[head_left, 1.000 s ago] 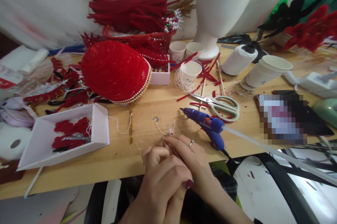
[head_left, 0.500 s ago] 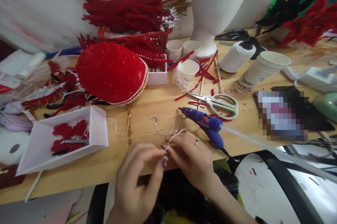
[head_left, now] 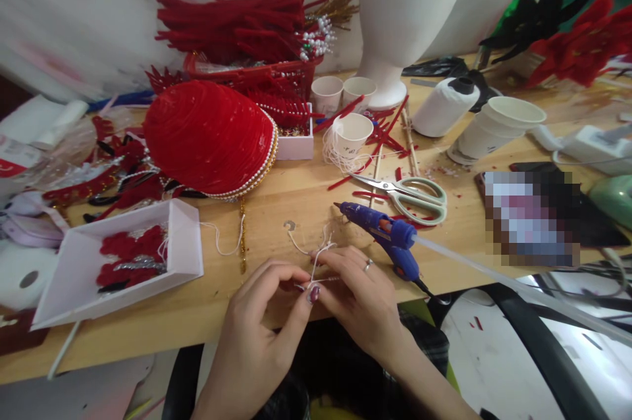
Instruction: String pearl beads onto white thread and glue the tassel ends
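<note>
Close together above the table's front edge, both my hands work on a white string (head_left: 315,266). My left hand (head_left: 266,315) pinches it between thumb and fingertips, the dark-polished thumbnail turned up. Beside it my right hand (head_left: 358,295), with a ring on one finger, has its fingers bent around the string, which loops over them. Parts of the string are hidden between the fingers. A blue glue gun (head_left: 380,229) lies just beyond my right hand, a clear glue stick in its back. Scissors with pale green handles (head_left: 419,199) rest behind the glue gun.
A red cap-shaped piece with a bead rim (head_left: 207,137) stands at left, behind a white box (head_left: 185,242) of red pieces. Paper cups (head_left: 353,133), a thread spool (head_left: 447,107) and a white mannequin head (head_left: 409,12) stand further back. A phone (head_left: 528,216) lies at right.
My left thumb has turned so its nail faces up, and the fingertips have closed in on the string. The string now stands up between the hands and crosses my right fingers.
</note>
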Demonstrator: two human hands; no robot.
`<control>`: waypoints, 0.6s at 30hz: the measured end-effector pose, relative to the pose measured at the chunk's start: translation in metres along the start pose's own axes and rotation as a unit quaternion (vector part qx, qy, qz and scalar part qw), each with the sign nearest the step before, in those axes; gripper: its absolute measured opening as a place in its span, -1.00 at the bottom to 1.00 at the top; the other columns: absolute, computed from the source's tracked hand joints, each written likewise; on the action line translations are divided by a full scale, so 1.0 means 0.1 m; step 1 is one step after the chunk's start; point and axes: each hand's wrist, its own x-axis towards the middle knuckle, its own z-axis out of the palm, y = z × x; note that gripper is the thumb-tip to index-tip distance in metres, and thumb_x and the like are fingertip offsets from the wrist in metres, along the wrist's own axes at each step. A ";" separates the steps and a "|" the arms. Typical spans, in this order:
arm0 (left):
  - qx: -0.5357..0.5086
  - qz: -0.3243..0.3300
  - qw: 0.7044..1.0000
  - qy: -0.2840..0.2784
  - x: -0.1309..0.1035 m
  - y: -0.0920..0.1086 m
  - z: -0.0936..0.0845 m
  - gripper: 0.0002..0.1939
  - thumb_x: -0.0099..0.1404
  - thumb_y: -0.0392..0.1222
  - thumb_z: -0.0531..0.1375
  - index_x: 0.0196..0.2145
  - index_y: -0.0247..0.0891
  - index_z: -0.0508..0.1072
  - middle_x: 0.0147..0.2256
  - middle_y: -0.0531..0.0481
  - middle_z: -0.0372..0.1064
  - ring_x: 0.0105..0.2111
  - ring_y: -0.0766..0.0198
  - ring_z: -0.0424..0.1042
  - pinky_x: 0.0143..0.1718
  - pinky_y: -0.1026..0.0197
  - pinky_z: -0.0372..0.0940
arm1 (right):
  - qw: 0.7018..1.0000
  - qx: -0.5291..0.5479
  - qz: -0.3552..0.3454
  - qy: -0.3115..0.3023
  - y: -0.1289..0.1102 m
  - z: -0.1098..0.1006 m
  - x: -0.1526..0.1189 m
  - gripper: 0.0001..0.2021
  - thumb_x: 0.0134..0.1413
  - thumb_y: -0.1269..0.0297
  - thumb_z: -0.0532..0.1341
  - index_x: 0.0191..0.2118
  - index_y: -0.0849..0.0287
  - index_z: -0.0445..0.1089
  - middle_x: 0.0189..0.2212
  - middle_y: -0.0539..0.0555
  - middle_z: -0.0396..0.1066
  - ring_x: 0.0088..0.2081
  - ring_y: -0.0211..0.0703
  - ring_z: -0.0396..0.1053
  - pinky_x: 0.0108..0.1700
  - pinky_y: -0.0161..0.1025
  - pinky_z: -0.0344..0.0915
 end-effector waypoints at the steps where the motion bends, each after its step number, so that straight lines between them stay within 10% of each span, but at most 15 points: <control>1: 0.005 0.005 1.000 -0.002 0.00 0.00 -0.01 -0.89 0.37 -0.29 0.22 -0.21 -0.08 0.45 -0.26 0.11 0.49 -0.27 0.32 0.52 -0.24 0.32 0.41 | 1.000 -0.003 -0.001 0.000 0.00 0.00 0.00 -0.84 0.36 0.28 0.19 -0.05 0.22 0.40 -0.26 0.18 0.57 -0.21 -0.07 0.55 -0.16 -0.17 0.54; 18: 0.098 -0.004 0.995 -0.008 0.11 0.05 -0.09 -0.83 0.35 -0.33 0.15 -0.38 -0.14 0.43 -0.28 0.06 0.42 -0.25 0.29 0.48 -0.27 0.32 0.36 | 0.996 -0.063 -0.050 -0.050 0.03 0.02 -0.01 -0.82 0.40 0.36 0.10 0.02 0.29 0.32 -0.23 0.26 0.55 -0.23 0.00 0.49 -0.19 -0.09 0.51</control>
